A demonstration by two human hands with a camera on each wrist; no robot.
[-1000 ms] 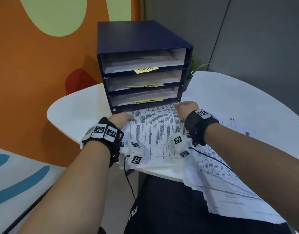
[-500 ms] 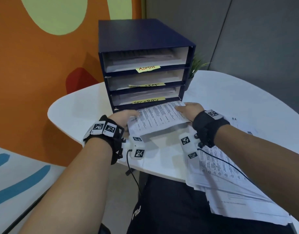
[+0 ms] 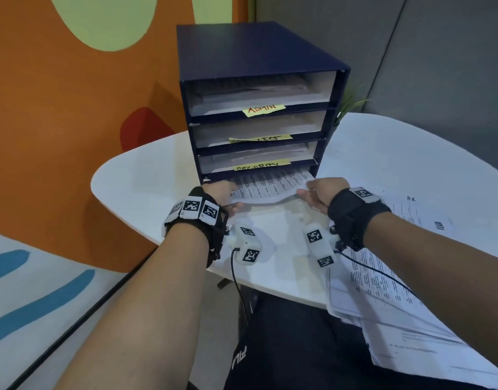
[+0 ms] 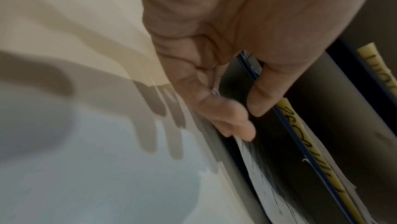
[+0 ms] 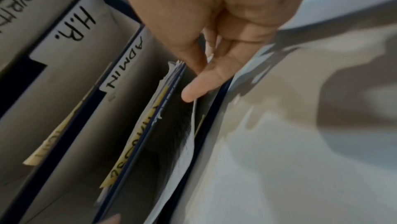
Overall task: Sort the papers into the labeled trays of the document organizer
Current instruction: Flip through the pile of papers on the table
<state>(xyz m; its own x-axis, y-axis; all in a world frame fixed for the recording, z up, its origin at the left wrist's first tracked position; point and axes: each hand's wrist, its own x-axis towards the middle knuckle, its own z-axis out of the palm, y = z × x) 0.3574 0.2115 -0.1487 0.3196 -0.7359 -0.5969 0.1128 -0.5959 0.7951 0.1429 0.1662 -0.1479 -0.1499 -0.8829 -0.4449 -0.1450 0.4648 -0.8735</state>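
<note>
From the head view, both hands held a printed sheet [image 3: 270, 184] at the mouth of the bottom tray of the dark blue organizer [image 3: 259, 88] on the white tabletop [image 3: 146, 175]. The left hand [image 3: 218, 192] pinched its left edge and the right hand [image 3: 322, 191] its right. The sheet sagged in the middle, its far part already inside. Only the right wrist view showed side tabs reading H.R. and ADMIN. More papers [image 3: 382, 299] overhung the near edge.
</note>
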